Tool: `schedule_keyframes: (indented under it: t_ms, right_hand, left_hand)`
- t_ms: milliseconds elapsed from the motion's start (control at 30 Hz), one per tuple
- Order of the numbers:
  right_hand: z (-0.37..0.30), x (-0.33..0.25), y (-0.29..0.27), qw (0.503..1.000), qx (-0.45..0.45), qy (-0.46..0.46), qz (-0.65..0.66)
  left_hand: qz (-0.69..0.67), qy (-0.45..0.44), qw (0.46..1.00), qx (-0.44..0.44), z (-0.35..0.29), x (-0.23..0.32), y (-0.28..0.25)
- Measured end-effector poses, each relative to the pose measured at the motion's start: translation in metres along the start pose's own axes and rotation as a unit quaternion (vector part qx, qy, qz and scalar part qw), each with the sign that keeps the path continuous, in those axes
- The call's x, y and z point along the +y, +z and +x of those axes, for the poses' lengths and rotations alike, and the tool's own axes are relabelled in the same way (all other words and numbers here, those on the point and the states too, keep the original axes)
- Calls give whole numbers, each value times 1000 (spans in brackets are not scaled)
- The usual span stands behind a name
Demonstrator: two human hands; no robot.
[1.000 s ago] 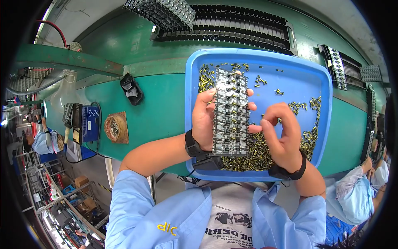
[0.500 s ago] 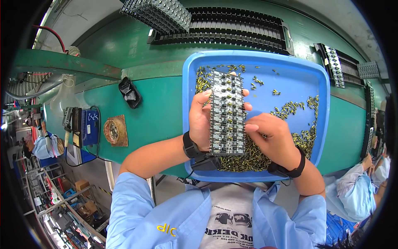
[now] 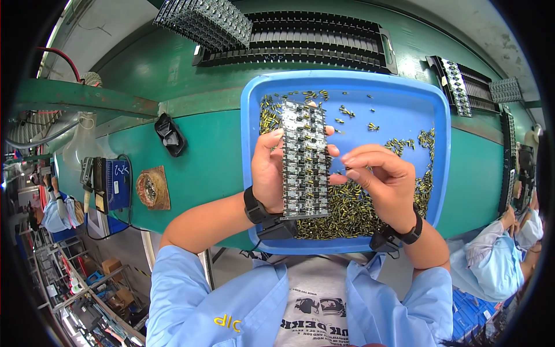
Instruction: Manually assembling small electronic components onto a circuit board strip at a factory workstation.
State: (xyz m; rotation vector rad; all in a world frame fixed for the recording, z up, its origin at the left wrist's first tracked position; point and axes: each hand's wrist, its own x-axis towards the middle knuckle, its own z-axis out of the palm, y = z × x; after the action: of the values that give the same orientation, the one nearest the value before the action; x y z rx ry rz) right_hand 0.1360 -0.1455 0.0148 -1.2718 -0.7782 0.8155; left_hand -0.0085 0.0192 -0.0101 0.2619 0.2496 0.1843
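Observation:
My left hand (image 3: 267,173) is wrapped round a long circuit board panel (image 3: 305,162), its fingers showing past the far edge. Rows of small black and yellow parts sit on the panel, which is held upright over a blue tray (image 3: 444,173). Just right of the panel, my right hand (image 3: 384,182) is closed in a pinch, thumb against forefinger, with a tiny dark capacitor (image 3: 348,169) at the tips. Below both hands, many loose capacitors (image 3: 347,214) with black and yellow sleeves and thin leads lie heaped in the tray.
Behind the tray stands a black slotted rack (image 3: 318,40) with a stack of board panels (image 3: 208,23) at its left end. Another rack (image 3: 483,87) is at the right. A black holder (image 3: 170,136), a round dish (image 3: 152,188) and a blue box (image 3: 118,179) are on the left. A co-worker (image 3: 491,260) is at right.
My right hand has drawn back from the panel's right edge, its pinched fingertips now apart from it. The view has shifted slightly; my left hand still grips the panel.

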Motion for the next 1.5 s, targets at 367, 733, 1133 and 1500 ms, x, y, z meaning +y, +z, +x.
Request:
schedule_keyframes:
  t_ms: [367,733,1133,1500]
  right_hand:
    - [-3,8,-1,1000,-16,7,-6]
    - [-7,9,22,923,-79,-235,-295]
    - [-14,13,33,904,-86,-248,-338]
    - [-13,13,36,901,-87,-256,-340]
  left_hand:
    - [23,31,999,12,0,-4,2]
    - [-5,-10,1000,2,0,-5,-9]
    - [-27,-12,1000,4,-3,-7,-4]
    - [-24,-11,1000,1,-4,-9,-3]
